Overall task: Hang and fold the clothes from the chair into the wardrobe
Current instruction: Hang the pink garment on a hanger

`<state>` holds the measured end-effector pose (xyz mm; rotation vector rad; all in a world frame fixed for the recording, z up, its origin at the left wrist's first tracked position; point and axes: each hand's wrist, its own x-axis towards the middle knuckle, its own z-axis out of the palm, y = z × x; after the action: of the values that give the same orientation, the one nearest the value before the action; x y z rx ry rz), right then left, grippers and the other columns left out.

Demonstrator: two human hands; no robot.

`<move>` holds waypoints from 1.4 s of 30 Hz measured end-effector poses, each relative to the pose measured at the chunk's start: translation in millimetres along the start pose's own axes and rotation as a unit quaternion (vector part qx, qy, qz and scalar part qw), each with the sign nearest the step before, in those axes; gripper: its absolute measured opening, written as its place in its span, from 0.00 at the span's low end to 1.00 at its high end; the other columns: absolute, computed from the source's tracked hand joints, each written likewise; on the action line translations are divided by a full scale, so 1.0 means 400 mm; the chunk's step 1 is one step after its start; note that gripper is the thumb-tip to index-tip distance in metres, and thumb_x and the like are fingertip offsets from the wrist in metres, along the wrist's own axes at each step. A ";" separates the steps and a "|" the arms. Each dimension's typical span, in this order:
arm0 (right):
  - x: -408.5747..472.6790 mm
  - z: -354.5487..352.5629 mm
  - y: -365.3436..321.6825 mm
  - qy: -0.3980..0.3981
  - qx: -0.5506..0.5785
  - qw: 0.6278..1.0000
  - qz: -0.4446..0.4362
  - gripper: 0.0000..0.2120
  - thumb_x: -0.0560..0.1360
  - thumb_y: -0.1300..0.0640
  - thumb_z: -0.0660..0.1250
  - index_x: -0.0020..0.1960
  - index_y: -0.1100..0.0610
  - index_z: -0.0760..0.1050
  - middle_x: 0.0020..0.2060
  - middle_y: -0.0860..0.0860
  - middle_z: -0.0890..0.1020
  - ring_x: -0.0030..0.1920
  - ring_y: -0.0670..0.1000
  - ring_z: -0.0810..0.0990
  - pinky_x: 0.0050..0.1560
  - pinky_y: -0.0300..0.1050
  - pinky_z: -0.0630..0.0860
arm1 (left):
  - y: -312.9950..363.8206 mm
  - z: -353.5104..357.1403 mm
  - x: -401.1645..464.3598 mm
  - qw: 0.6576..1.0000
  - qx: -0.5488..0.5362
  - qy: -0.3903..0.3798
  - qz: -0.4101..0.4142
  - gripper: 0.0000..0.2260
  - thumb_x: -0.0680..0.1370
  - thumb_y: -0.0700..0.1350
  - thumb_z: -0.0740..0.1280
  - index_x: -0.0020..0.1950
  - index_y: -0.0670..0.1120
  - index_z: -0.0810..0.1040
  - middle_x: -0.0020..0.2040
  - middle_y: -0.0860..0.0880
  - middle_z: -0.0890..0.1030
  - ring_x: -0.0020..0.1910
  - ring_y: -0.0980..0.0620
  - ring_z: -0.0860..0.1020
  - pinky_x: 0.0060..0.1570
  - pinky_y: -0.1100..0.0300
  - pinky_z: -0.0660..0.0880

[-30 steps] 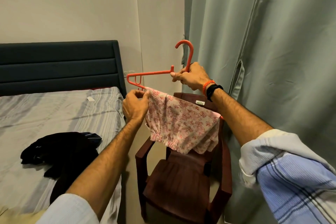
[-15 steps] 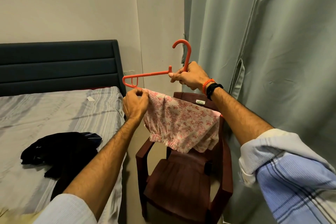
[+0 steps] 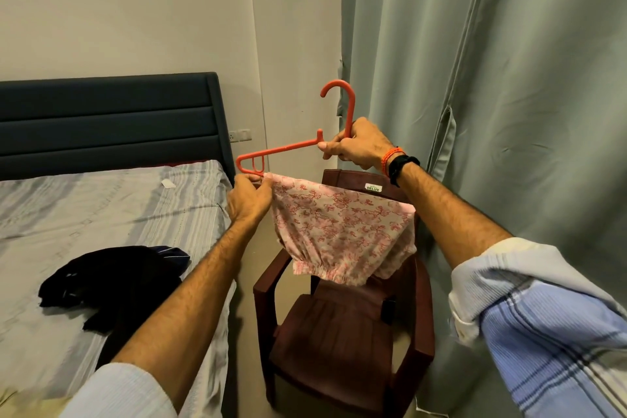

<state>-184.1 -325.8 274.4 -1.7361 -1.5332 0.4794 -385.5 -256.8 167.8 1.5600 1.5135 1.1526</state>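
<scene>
a grey-green curtain (image 3: 492, 112) fills the right side of the head view, hanging in long folds from top to floor. left of it a bed (image 3: 101, 214) with a striped grey sheet runs along the wall, backed by a dark padded headboard (image 3: 108, 119). a heap of dark clothing (image 3: 112, 278) lies on the sheet near the bed's near edge. between bed and curtain stands a dark brown plastic chair (image 3: 339, 349), its seat bare, a small label reading delux on its backrest.

above the chair a pink floral garment (image 3: 342, 231) hangs draped over the lower bar of an orange hanger (image 3: 295, 146), its gathered hem drooping toward the seat without touching it. the hanger is tilted, hook uppermost and leaning toward the curtain, its left end lower.

the right hand (image 3: 359, 146) is clamped round the hanger at the base of the hook, fingers curled; its wrist carries an orange thread band and a black band. the left hand (image 3: 249, 198) pinches the garment's upper left corner just beside the hanger's left end. both forearms are bare below rolled light blue sleeves.
</scene>
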 end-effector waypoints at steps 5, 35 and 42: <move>0.004 -0.009 0.013 0.009 0.016 1.000 0.011 0.15 0.73 0.47 0.74 0.45 0.59 0.85 0.43 0.57 0.84 0.46 0.56 0.82 0.43 0.48 0.81 | 0.006 -0.007 0.000 1.000 0.018 0.004 0.017 0.18 0.75 0.52 0.73 0.59 0.44 0.75 0.52 0.47 0.81 0.51 0.46 0.81 0.53 0.48 0.80; -0.511 -0.280 0.227 0.212 -0.088 0.956 0.185 0.10 0.74 0.49 0.74 0.41 0.56 0.84 0.34 0.50 0.85 0.33 0.49 0.81 0.39 0.44 0.80 | 0.322 0.352 -0.302 0.852 0.023 -0.389 0.350 0.07 0.78 0.52 0.69 0.42 0.52 0.81 0.37 0.54 0.82 0.42 0.51 0.80 0.48 0.50 0.77; -0.855 -0.460 0.197 0.328 -0.120 0.903 0.250 0.08 0.73 0.50 0.74 0.38 0.52 0.83 0.32 0.46 0.84 0.28 0.36 0.77 0.35 0.33 0.72 | 0.494 0.443 -0.625 0.773 -0.043 -0.482 0.410 0.09 0.78 0.53 0.69 0.41 0.51 0.81 0.34 0.57 0.81 0.34 0.60 0.77 0.38 0.57 0.73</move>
<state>-72.3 -705.9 266.2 -2.1932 -0.6808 -0.0769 -129.1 -504.5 244.4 2.2907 0.0595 0.5498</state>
